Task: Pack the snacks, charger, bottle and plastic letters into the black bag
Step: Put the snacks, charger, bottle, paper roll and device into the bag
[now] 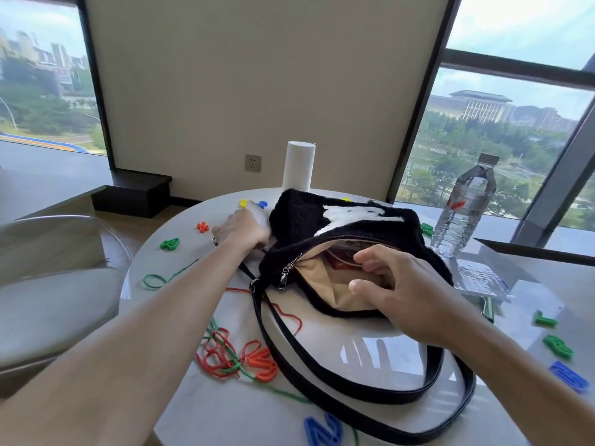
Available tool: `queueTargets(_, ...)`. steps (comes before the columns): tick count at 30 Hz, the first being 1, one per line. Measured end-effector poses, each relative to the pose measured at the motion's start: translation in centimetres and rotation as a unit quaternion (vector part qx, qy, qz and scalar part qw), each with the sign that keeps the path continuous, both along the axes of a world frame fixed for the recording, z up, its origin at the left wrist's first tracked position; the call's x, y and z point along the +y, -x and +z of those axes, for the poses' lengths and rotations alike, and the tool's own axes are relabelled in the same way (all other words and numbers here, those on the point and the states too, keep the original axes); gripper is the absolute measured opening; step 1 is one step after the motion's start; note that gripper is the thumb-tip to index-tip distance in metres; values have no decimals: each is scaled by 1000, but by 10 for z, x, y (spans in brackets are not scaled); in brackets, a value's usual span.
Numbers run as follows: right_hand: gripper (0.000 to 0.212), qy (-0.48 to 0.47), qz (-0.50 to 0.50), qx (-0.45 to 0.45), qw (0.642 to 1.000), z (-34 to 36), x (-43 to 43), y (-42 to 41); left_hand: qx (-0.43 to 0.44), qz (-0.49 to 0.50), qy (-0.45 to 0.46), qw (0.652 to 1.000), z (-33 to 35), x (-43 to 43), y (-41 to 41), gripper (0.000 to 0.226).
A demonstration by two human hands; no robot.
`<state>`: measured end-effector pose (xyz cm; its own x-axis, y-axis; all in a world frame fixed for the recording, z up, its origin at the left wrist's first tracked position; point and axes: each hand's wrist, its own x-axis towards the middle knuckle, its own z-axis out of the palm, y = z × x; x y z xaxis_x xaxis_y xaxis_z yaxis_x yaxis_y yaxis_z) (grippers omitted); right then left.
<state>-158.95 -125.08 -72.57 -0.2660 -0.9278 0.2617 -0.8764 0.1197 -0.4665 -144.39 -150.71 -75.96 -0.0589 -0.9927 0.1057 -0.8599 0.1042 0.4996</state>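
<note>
Cords (225, 349), letters (265, 363), bottle (463, 207) around bag (299, 220), charger (259, 214) gripped

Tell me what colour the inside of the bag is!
Beige. The lining of the black bag shows best in the head view.

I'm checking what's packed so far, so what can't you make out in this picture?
Head view, black bag: contents mostly hidden by the right hand and rim; only a red packet shows.
Head view: white thing in the left hand, largely covered, blurred.
Head view: blue letter cut by bottom edge.
</note>
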Motion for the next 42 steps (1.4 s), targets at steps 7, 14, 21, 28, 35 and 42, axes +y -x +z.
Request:
queueTargets(7, 35, 40, -33, 1, 999, 5, -3, -6, 152, 34, 112, 981, 33, 9, -11, 23)
queueTargets(14, 41, 161, -33, -199, 966, 25, -16, -9, 437, -260, -1, 861, 116, 62, -14, 10)
queueTargets(21, 25, 297, -32, -383, 874, 33, -15, 1, 438, -425, -119, 783, 94, 132, 33, 22)
queueTargets(28, 26, 324, -102, -201, 919, 48, 5, 42, 32, -443, 251, 860, 69, 113, 17, 13)
queueTargets(35, 34, 273, -21, -68, 959, 37, 3, 36, -43, -333, 294, 895, 30, 94, 7, 10)
queueTargets(42, 36, 206, -15, 64, 976, -4, -19, 28, 84, -409, 257, 872, 50, 87, 26, 48)
